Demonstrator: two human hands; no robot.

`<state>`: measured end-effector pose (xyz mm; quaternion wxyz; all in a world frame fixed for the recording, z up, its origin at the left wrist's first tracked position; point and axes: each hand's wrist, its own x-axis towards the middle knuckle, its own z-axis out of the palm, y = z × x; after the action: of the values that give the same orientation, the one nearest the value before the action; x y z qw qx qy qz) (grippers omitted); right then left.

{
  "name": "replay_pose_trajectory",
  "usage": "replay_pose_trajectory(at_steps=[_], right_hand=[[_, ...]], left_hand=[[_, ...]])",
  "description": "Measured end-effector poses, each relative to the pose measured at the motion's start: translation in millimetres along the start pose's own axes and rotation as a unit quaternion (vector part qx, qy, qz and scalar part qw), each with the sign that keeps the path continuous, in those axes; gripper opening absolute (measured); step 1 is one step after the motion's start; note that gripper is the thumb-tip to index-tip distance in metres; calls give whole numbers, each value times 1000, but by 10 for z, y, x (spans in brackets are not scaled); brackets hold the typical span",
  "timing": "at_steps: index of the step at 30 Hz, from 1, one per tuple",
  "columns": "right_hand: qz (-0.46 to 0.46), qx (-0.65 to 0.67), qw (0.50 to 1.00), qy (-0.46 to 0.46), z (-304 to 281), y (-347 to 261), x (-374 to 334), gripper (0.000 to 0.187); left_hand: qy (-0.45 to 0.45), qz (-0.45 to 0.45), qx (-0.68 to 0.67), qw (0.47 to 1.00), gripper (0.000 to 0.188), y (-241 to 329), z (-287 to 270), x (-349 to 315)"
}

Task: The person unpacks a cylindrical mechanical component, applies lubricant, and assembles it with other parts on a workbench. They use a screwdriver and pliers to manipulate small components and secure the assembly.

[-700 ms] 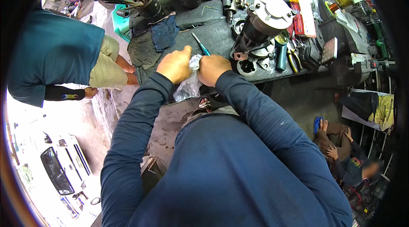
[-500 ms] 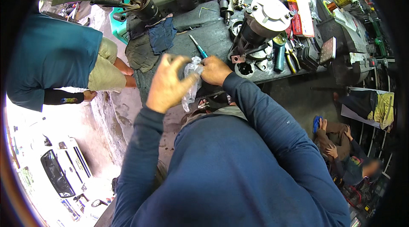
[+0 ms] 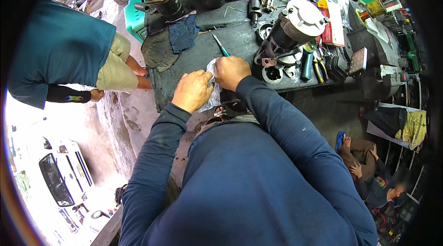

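My left hand [image 3: 193,91] and my right hand [image 3: 232,73] are close together at the near edge of the workbench [image 3: 202,61], both with fingers closed. Between them is a crumpled clear plastic bag [image 3: 212,102], which they pinch and which hangs down below the knuckles. Anything inside the bag is hidden by my fingers. Just beyond my right hand, a slim tool with a teal handle and a thin pale shaft [image 3: 221,46] lies on the bench, its lower end partly covered by the hand.
A starter motor [image 3: 295,26] stands on the right of the bench, beside yellow-handled pliers [image 3: 319,68] and a red-and-white box [image 3: 333,24]. Dark rags [image 3: 183,33] lie at the left. One person [image 3: 69,52] stands left; another [image 3: 369,167] sits at lower right.
My left hand was raised with fingers spread beside the bag; it has come down and closed on it next to my right hand. The view has shifted slightly.
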<state>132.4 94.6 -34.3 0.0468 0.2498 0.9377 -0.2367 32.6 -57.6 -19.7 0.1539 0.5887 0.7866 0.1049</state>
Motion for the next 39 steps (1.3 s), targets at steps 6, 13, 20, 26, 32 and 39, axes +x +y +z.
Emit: replay_pose_trajectory(at_steps=[6, 13, 20, 26, 32, 39], right_hand=[[-41, -145, 985, 85, 206, -88, 131, 18], [-30, -159, 982, 101, 229, -144, 282, 18], [111, 72, 990, 57, -30, -157, 83, 36], [-152, -52, 986, 52, -71, -40, -418, 45], [-167, -18, 985, 25, 133, 218, -232, 29], [-208, 94, 968, 100, 444, 455, -284, 23]], left_hand=[[40, 56, 12, 998, 18, -34, 37, -114], [-6, 99, 74, 992, 20, -286, -139, -116], [90, -122, 12, 988, 41, -30, -138, -144], [126, -121, -59, 983, 34, 26, 62, -204], [95, -94, -77, 988, 27, -45, 56, -173], [41, 93, 71, 992, 28, -345, 74, -98]])
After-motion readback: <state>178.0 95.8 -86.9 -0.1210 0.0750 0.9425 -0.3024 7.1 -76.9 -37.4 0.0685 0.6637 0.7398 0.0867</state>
